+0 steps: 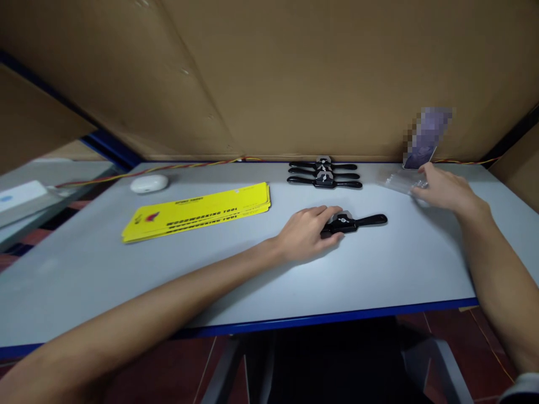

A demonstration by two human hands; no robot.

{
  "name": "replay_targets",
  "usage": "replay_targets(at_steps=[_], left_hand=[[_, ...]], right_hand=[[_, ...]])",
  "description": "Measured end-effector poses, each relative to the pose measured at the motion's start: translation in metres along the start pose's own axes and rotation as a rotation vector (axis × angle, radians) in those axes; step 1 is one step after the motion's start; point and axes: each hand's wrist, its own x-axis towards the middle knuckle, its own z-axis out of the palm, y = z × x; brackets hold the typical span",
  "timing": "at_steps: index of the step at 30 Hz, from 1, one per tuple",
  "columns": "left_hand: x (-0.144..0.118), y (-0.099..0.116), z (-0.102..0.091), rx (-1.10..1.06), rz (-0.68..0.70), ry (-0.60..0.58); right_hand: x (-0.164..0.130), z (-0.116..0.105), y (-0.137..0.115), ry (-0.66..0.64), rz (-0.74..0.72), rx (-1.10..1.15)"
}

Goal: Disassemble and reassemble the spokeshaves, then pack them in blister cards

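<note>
Our left hand point(305, 233) lies curled over one handle of a black metal spokeshave point(351, 223) at the middle of the grey table point(210, 269), fingers closed on it. Our right hand point(444, 191) rests with loosely spread fingers on a clear plastic bag point(398, 182) near the far right edge, gripping nothing we can make out.

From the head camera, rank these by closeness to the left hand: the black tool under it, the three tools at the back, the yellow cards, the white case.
1. black tool, under the left hand.
2. three tools, behind it.
3. yellow cards, to its left.
4. white case, far left.
</note>
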Motion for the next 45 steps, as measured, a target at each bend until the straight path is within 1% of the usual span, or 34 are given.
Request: replay_targets(at_steps=[3, 5, 7, 8, 10, 12, 15, 17, 19, 22, 24, 29, 31, 34, 36, 38, 39, 41, 45], left_hand=[[0.0, 0.001, -0.001, -0.008, 0.012, 0.006], [0.001, 0.002, -0.001, -0.011, 0.009, 0.002], [0.002, 0.003, -0.002, -0.026, 0.005, -0.004], [0.002, 0.002, -0.002, -0.04, 0.006, -0.009], [0.002, -0.003, -0.004, -0.09, 0.019, -0.027], [0.002, -0.01, -0.006, -0.17, 0.039, -0.061], [0.001, -0.024, -0.012, -0.28, 0.091, -0.12], [0.001, -0.031, -0.016, -0.301, 0.147, -0.132], [0.001, -0.033, -0.018, -0.284, 0.202, -0.103], [0.001, -0.032, -0.016, -0.233, 0.231, -0.012], [0.0, -0.03, -0.012, -0.202, 0.248, 0.047], [-0.007, -0.033, -0.003, -0.101, 0.276, 0.209], [-0.009, -0.036, -0.001, -0.069, 0.299, 0.256], [-0.01, -0.04, 0.0, -0.043, 0.336, 0.356], [-0.011, -0.041, 0.001, -0.035, 0.333, 0.414], [-0.011, -0.042, 0.001, -0.036, 0.307, 0.442], [-0.01, -0.042, 0.001, -0.04, 0.289, 0.451], [-0.009, -0.041, 0.0, -0.059, 0.265, 0.487], [-0.007, -0.037, -0.001, -0.103, 0.248, 0.604]], right_hand=[[0.0, 0.0, 0.003, 0.095, -0.044, 0.044], [-0.003, -0.004, -0.004, 0.197, -0.09, 0.074], [-0.01, -0.009, -0.02, 0.3, -0.183, 0.119], [-0.014, -0.01, -0.03, 0.333, -0.255, 0.151], [-0.026, -0.011, -0.053, 0.354, -0.412, 0.232], [-0.039, -0.007, -0.075, 0.405, -0.52, 0.303], [-0.058, 0.003, -0.1, 0.371, -0.706, 0.43], [-0.068, 0.009, -0.111, 0.291, -0.76, 0.493], [-0.074, 0.011, -0.117, 0.235, -0.767, 0.544], [-0.077, 0.009, -0.12, 0.244, -0.743, 0.598], [-0.077, 0.007, -0.12, 0.216, -0.698, 0.621], [-0.074, 0.008, -0.118, -0.034, -0.562, 0.681], [-0.073, 0.008, -0.117, -0.063, -0.574, 0.675], [-0.07, 0.005, -0.113, -0.085, -0.656, 0.592], [-0.067, 0.003, -0.11, -0.136, -0.715, 0.508], [-0.064, 0.003, -0.105, -0.179, -0.728, 0.435], [-0.062, 0.004, -0.103, -0.18, -0.718, 0.407], [-0.058, 0.008, -0.099, -0.143, -0.684, 0.378], [-0.054, 0.014, -0.097, -0.042, -0.667, 0.426]])
